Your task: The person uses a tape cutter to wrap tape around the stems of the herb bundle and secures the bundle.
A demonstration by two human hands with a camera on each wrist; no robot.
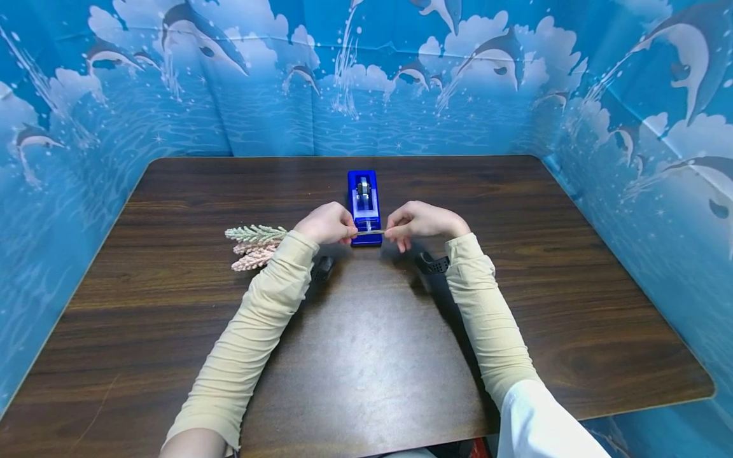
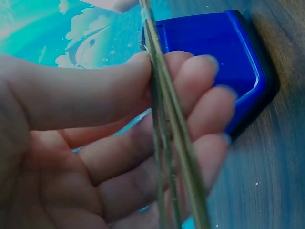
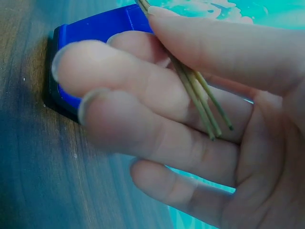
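A bunch of artificial flower sprigs lies crosswise between my two hands, with one pale green head (image 1: pixel 256 234) and pinkish heads (image 1: pixel 254 254) out to the left. My left hand (image 1: pixel 329 224) pinches the thin green-brown stems (image 2: pixel 167 95) between thumb and index finger. Farther along, my right hand (image 1: pixel 420 221) pinches the same stems near their cut ends (image 3: pixel 205 112), its other fingers loosely bent. A pale band (image 2: pixel 146 14) wraps the stems between the hands. Directly behind the stems stands a blue tape dispenser (image 1: pixel 364 191), its front end partly overlapped by them.
The dark wood-grain table (image 1: pixel 366 356) carries the dispenser. Black wrist camera mounts (image 1: pixel 432 263) hang under both wrists. A blue dolphin-print curtain (image 1: pixel 366 95) closes in the back and sides of the table.
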